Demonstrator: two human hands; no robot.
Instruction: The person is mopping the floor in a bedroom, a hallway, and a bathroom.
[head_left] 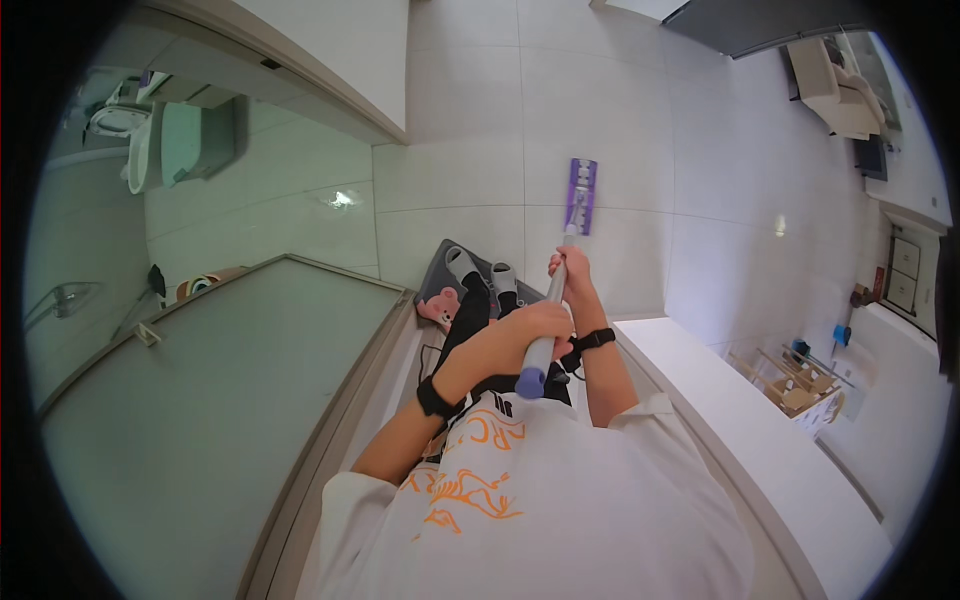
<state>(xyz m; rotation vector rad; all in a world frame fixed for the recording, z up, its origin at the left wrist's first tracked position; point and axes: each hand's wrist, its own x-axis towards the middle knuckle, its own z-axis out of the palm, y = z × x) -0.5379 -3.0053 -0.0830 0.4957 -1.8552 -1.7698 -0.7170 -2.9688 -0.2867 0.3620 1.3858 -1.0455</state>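
Note:
A sponge mop with a purple head and a pale grey pole slants away from my body. Its head rests on the tiled floor ahead of me, a little right of the middle. My left hand is wrapped round the upper pole, close to the blue-purple end cap. Farther down the pole, my right hand grips it with closed fingers. Both wrists carry black straps. Part of the pole is hidden under my fingers.
My shoes stand on a dark mat with a pink bear picture. To the left, a frosted glass door stands beside a bathroom with a toilet. A white ledge runs along my right; a wooden rack lies beyond it.

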